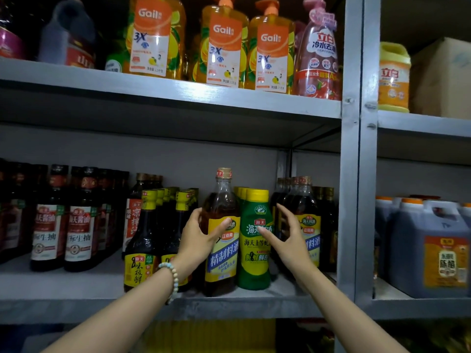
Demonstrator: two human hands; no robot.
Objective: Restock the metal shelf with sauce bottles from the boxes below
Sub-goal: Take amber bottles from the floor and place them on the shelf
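An amber cooking-wine bottle [222, 200] with a yellow and blue label stands upright at the front of the grey metal shelf [229, 305]. My left hand [201, 238] grips its middle, thumb across the label. Right beside it stands a green squeeze bottle [254, 266] with a yellow cap. My right hand [285, 235] is spread open, its thumb tip touching the green bottle's label and its fingers reaching toward the dark bottles [305, 200] behind. More yellow-capped dark sauce bottles [142, 238] stand to the left.
Soy sauce bottles [79, 225] with red and white labels fill the shelf's left end. The upper shelf holds orange detergent bottles [224, 47]. A grey upright post [356, 174] bounds the bay; beyond it stand large vinegar jugs [430, 248]. A yellow box [209, 335] shows below.
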